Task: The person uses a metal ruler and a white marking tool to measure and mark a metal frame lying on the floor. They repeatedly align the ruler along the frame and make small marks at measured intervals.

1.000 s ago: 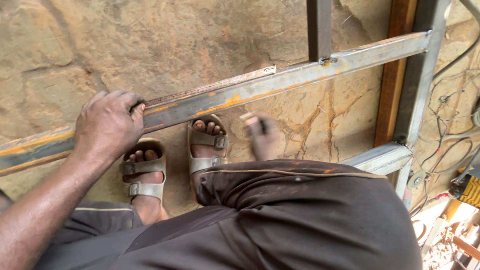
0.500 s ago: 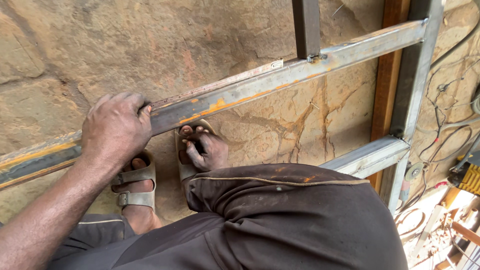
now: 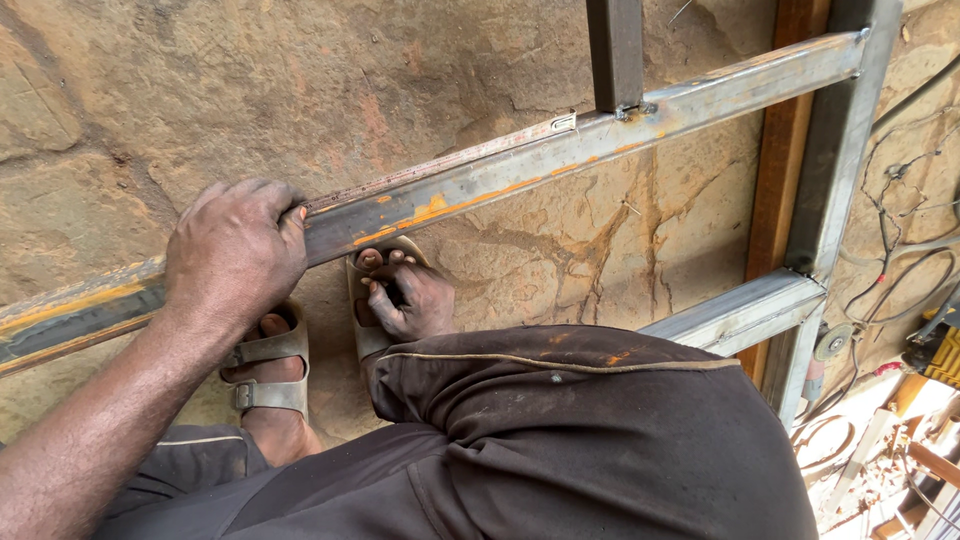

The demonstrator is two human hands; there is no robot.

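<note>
A long steel bar (image 3: 560, 160), rusty and streaked with orange paint, runs aslant over the stone floor (image 3: 200, 90), and a thin metal ruler (image 3: 440, 165) lies along its upper edge. The left hand (image 3: 235, 250) sits on top of the bar toward its lower end, fingers (image 3: 262, 195) curled over the far edge and closed tight on the bar, the thumb side pressing the ruler's near end. Below the bar, just beside it, the right hand (image 3: 410, 300) hangs over a grey sandal (image 3: 375, 300) with its fingers bent inward; it seems to pinch something small and dark, though the view is too poor to tell what. A second sandal (image 3: 270, 370) is under the left wrist. Above the bar a dark upright tube (image 3: 615, 50) meets it at a weld. At the bar's upper end a grey steel frame (image 3: 830, 170) joins it, with cables (image 3: 900, 260) beyond. A dark trouser leg (image 3: 600, 440) fills the space below the bar.
</note>
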